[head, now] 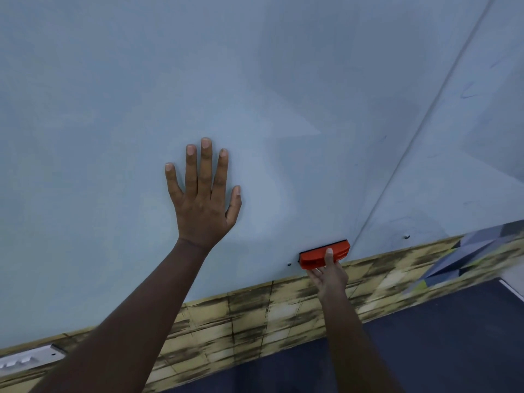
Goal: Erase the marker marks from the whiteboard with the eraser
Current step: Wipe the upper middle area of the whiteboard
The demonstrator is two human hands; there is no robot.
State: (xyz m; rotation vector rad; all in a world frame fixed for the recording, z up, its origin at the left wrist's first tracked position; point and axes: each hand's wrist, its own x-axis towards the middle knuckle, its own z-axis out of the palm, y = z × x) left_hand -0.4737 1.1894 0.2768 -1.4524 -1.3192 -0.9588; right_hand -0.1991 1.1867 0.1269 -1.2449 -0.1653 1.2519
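The orange eraser (pixel 324 254) is pinched by the right hand (pixel 330 275) and held against the whiteboard (pixel 255 80) near its lower edge. Up and to the left of the eraser, the left hand (pixel 202 199) is laid flat on the board, its grip spread with fingers straight.

Left hand (pixel 202 199) flat, fingers spread straight, arm extended, right hand (pixel 330 275) lower, fingers curled in a grip

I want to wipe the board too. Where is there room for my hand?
Bare whiteboard spreads above and left of the flat left hand, and between it and the panel seam. The bottom edge is crowded: the right hand grips the orange eraser there.
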